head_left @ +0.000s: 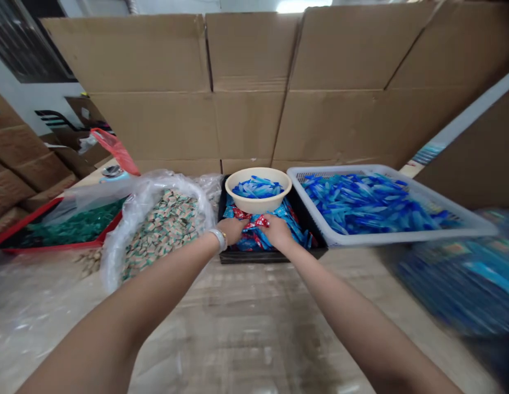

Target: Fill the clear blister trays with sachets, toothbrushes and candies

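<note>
Both hands reach into a black tray [275,256] filled with blue and red printed packets [293,221]. My left hand [233,230], with a white band and a beaded bracelet at the wrist, has its fingers closed on a red-and-white packet [258,221]. From the other side my right hand [277,232] pinches red-and-white wrapping too; I cannot tell whether it is one packet or two. Just beyond the hands, a cream bowl [258,205] of blue, feather-shaped pieces [258,187] rests on the tray. The fingertips are partly hidden among the packets.
At right stands a white basket [402,236] of blue pieces, near blurred blue packs [455,279]. At left are a clear bag [115,257] of small tan-and-green pieces and a red tray [53,249] with green ones. A cardboard wall [246,120] rises behind.
</note>
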A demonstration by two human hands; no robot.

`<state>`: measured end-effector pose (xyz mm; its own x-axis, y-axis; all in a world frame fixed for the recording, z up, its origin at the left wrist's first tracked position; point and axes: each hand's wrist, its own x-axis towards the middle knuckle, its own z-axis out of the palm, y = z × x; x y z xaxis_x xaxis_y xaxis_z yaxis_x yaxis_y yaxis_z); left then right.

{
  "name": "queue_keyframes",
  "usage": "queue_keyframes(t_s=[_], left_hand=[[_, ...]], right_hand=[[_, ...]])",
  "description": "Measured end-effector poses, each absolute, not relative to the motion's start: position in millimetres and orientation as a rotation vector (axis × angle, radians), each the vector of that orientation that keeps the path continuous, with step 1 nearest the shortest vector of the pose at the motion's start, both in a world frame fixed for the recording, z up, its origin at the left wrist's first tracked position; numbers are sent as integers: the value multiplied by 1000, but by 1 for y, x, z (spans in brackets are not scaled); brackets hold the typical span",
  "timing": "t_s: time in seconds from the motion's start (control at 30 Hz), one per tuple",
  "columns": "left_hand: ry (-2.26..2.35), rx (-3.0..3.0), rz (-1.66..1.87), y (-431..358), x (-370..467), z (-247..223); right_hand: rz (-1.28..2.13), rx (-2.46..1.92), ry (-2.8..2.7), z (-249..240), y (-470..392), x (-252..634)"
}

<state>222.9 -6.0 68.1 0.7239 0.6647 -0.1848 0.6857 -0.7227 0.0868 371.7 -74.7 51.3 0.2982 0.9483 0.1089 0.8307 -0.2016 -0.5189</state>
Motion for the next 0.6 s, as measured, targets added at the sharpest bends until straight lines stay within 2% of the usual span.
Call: queue_keyframes(t_s=[0.13, 0.23, 0.3, 0.4, 0.5, 0.6], left_hand=[[1314, 2525, 129, -4, 225, 77], [1378, 1802, 620, -1, 219, 85], [1245, 1321, 797, -2, 212, 90], [1044, 889, 870, -14, 201, 91], [935, 730, 836, -37, 203, 87], [860, 627, 774, -65, 221, 84]], right_hand=[[309, -1979, -1082, 60, -81, 363], [626, -1672, -634, 70, -92, 366], [810, -1482, -508, 75, -118, 384], [874, -1404, -580, 77, -185, 438], [812, -1656, -743, 71, -254, 505], [793, -1923, -1073, 59, -285, 548]])
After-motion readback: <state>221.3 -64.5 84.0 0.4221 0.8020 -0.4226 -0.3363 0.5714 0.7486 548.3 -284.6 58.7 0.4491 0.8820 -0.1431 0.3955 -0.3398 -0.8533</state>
